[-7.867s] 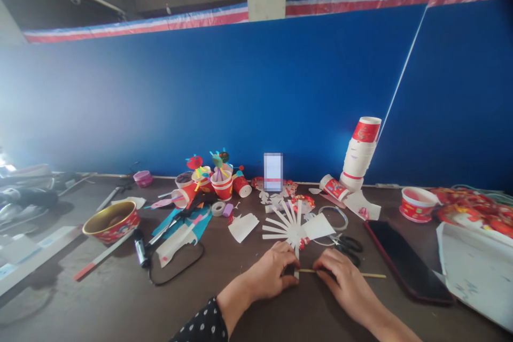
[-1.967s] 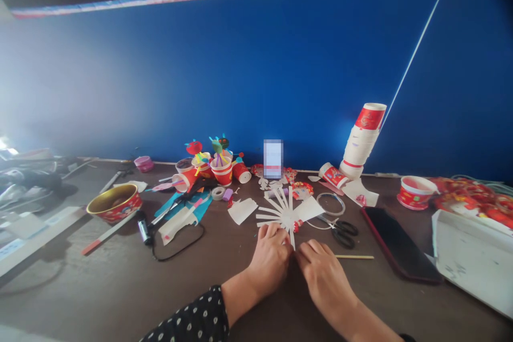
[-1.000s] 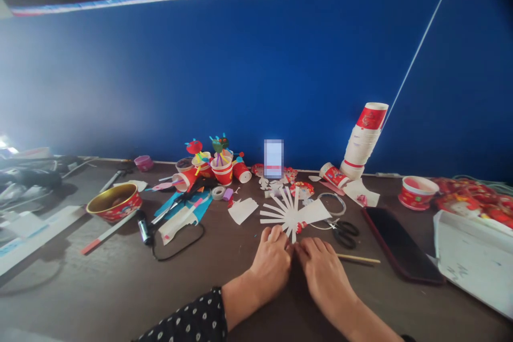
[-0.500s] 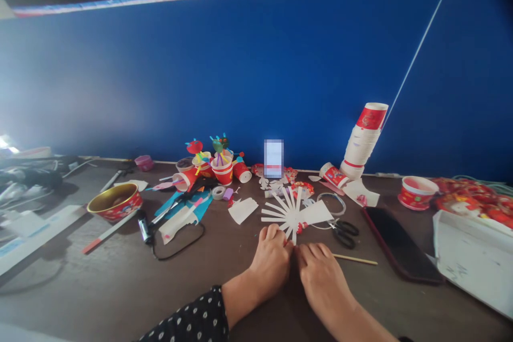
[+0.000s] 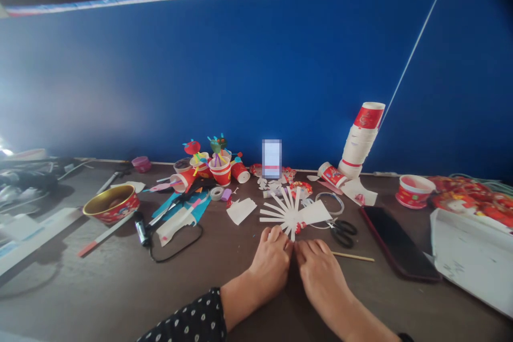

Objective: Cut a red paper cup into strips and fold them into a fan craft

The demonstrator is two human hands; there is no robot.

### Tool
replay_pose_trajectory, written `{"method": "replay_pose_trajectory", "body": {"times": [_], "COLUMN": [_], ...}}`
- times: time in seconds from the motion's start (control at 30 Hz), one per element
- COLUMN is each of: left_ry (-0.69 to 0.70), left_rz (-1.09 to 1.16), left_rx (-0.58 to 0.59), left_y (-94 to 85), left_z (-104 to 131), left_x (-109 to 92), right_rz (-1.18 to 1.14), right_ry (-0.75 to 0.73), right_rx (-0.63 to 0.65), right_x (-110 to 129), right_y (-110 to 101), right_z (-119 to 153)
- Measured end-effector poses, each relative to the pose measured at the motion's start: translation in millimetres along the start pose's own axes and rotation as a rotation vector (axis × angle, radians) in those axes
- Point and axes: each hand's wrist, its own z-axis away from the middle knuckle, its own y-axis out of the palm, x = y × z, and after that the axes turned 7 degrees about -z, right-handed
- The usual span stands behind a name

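My left hand (image 5: 273, 259) rests low over the table with its fingers bent together, at the near edge of a white paper piece cut into radiating strips (image 5: 289, 216). Beside it, my right hand (image 5: 318, 264) has its fingers curled down, the fingertips almost meeting those of the left. Both hands are closed around something at the lower strips that I cannot make out. A small red piece (image 5: 298, 227) lies on the paper's centre. Just right of my right hand is a thin wooden stick (image 5: 355, 257), with black-handled scissors (image 5: 343, 233) above it.
A black phone (image 5: 398, 243) and a white box lid (image 5: 473, 256) lie at the right. A leaning cup stack (image 5: 356, 144) stands at the back. Left are a gold-rimmed bowl (image 5: 112, 204), a glue gun (image 5: 141, 230) with its cord, and red cups with paper figures (image 5: 219, 171).
The view has shifted slightly, moving the table items a little to the left in the picture. Both hands keep nearly the same pose at the paper strips.
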Motion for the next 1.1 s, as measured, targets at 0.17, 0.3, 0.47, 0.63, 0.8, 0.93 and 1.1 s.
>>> {"method": "replay_pose_trajectory", "body": {"times": [0.17,0.3,0.47,0.63,0.8,0.93,1.1], "left_ry": [-0.001,0.022,0.035,-0.004,-0.024,0.034,0.109], "left_rz": [-0.018,-0.045,-0.058,-0.025,0.017,0.039,0.008], "left_rx": [0.09,0.141,0.172,0.175,0.078,0.074,0.069], "left_y": [-6.9,-10.7,-13.7,-14.6,-9.2,-6.7,-6.0], "left_z": [-6,-11,-14,-12,-7,-7,-11], "left_x": [0,-1,-1,0,4,9,11], "right_rz": [0.04,0.088,0.065,0.08,0.067,0.067,0.098], "right_ry": [0.0,-0.011,0.031,0.07,0.089,0.082,0.099], "right_rx": [-0.028,-0.013,0.027,0.063,0.099,0.107,0.122], "right_x": [0,1,2,1,0,-1,-3], "right_y": [5,8,4,-4,-9,-10,-5], "right_z": [2,3,1,-2,-3,-4,-3]}}
